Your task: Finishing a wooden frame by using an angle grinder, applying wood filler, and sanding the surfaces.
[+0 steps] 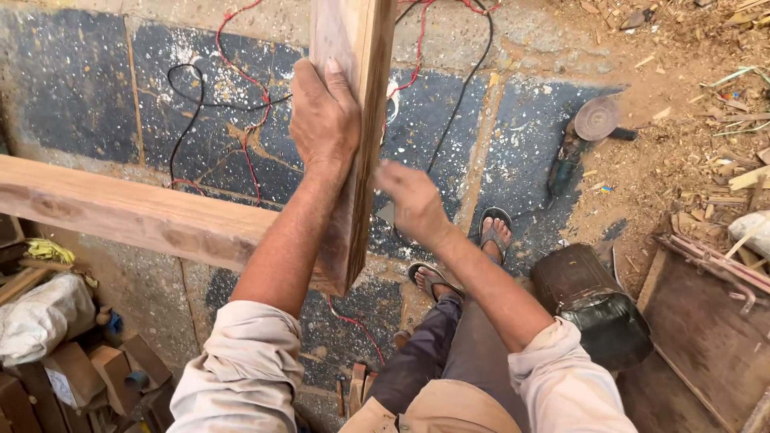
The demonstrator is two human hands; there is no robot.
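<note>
I look down at an upright wooden plank (361, 48) joined at its lower end to a long horizontal wooden beam (120, 212) that runs off to the left. My left hand (322, 120) lies flat against the plank's left face, fingers pointing up. Just right of the plank's edge is my right hand (413, 200), blurred, with something small and grey at its fingers that I cannot make out. My feet in sandals (461, 256) stand on the floor below.
Red and black cables (241, 80) trail over the speckled dark floor tiles. An angle grinder (581, 140) lies at the right, a dark metal can (597, 309) nearer me. Wood scraps and sawdust (706, 136) cover the right side; sacks and blocks (56, 345) crowd the lower left.
</note>
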